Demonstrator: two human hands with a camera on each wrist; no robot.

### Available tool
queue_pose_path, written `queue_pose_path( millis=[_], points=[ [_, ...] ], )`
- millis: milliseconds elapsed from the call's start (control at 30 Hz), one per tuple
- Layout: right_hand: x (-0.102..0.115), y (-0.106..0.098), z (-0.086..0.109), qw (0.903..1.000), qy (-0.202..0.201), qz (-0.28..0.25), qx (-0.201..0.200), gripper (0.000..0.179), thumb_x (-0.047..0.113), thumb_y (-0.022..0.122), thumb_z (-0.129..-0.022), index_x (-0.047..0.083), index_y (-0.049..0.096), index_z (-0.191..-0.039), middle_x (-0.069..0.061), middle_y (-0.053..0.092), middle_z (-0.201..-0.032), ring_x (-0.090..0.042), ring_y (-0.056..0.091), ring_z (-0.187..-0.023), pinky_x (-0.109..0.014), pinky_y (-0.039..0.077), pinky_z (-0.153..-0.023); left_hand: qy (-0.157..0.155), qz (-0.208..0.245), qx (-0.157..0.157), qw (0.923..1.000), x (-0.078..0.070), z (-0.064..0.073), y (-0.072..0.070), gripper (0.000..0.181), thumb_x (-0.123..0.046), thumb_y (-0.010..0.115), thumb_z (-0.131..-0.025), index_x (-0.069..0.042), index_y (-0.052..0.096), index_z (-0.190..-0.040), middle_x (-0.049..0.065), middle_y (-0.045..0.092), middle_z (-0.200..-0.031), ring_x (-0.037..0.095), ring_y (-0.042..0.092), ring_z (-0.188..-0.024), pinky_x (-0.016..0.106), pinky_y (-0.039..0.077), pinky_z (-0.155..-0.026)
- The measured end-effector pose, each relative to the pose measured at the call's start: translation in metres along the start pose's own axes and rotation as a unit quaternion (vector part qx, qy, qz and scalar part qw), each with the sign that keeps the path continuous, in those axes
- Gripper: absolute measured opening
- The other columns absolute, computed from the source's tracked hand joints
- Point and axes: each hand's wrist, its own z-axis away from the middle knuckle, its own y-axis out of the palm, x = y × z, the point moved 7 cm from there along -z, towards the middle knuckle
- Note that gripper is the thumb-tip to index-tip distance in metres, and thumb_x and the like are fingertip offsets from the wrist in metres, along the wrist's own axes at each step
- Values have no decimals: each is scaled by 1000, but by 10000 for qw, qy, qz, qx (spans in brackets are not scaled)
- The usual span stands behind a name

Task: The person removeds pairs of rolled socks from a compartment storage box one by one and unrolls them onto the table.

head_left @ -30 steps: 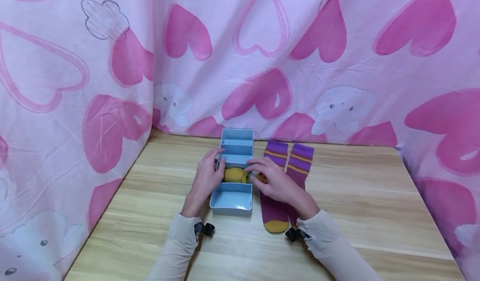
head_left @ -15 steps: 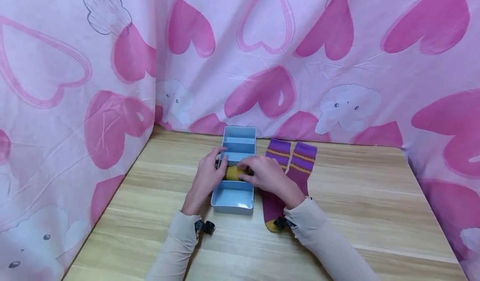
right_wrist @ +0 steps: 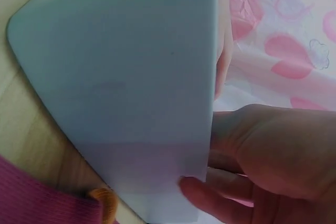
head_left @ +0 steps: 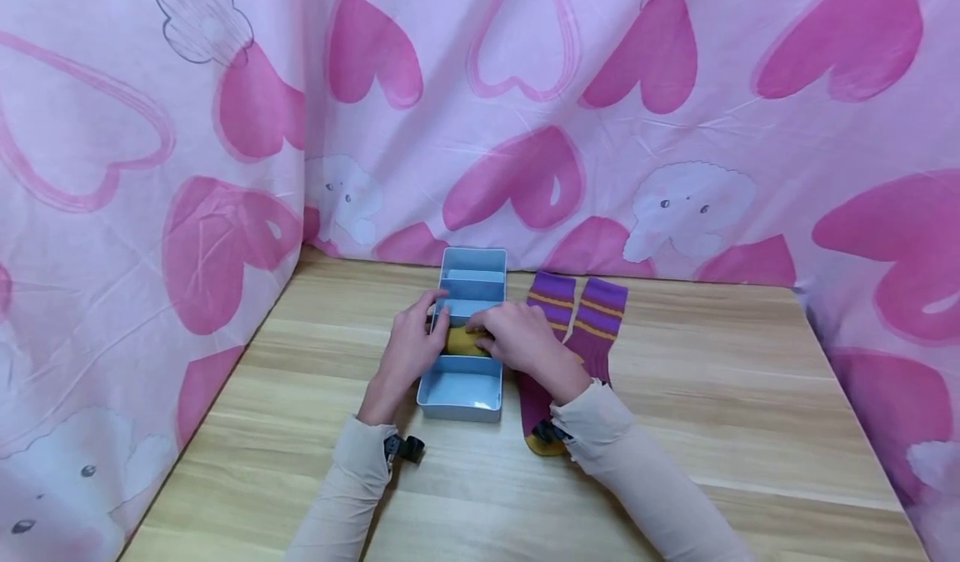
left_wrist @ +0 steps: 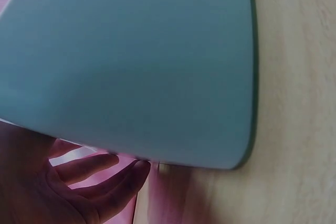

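A light blue box (head_left: 459,413) with several compartments stands lengthwise on the table. A mustard-yellow rolled sock bundle (head_left: 462,342) lies in its second compartment from the front. My left hand (head_left: 411,337) grips the box's left wall, thumb over the rim and fingers along the outside. My right hand (head_left: 521,337) reaches over the right rim, its thumb and index finger pinching the bundle's right end, which they partly hide. In the right wrist view one fingertip (right_wrist: 191,183) touches the box's outer wall. The box wall (left_wrist: 157,77) hides the bundle from both wrist views.
A pair of purple and maroon striped socks (head_left: 598,328) lies flat right of the box, partly under my right forearm. The wooden table (head_left: 720,429) ends at a pink heart-patterned curtain (head_left: 517,178) behind the box and at both sides.
My right hand has moved left from the box's right rim over the yellow bundle, covering its right end. My left hand has stayed on the left wall. The box and striped socks lie still.
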Motion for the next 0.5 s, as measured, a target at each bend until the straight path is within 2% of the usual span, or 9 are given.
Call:
queue_pose_path(
  millis=[167, 400, 500],
  points=[
    [2, 3, -6, 9998, 14, 78, 207, 29, 44, 88, -91, 32, 84, -117, 9, 81, -100, -15, 68, -81, -34, 51, -59, -13, 30, -48, 10000, 3, 1, -2, 39, -29, 56, -113, -18, 59, -151, 15, 65, -153, 33, 77, -118, 52, 64, -99],
    [4, 5, -12, 9993, -99, 33, 359, 29, 44, 91, -88, 28, 86, -111, 9, 74, -83, -13, 60, -72, -31, 50, -59, 98, 26, -45, 9999, 5, 1, -1, 39, -29, 56, -113, -17, 59, -150, 14, 66, -152, 32, 77, -115, 50, 64, -98],
    [4, 5, -13, 9989, -134, 40, 438, 27, 44, 91, -87, 26, 87, -106, 9, 68, -74, -13, 58, -69, -29, 47, -57, 163, 8, -28, 9999, 3, 1, 1, 39, -29, 55, -114, -17, 58, -151, 13, 70, -142, 28, 75, -104, 45, 66, -91]
  ],
)
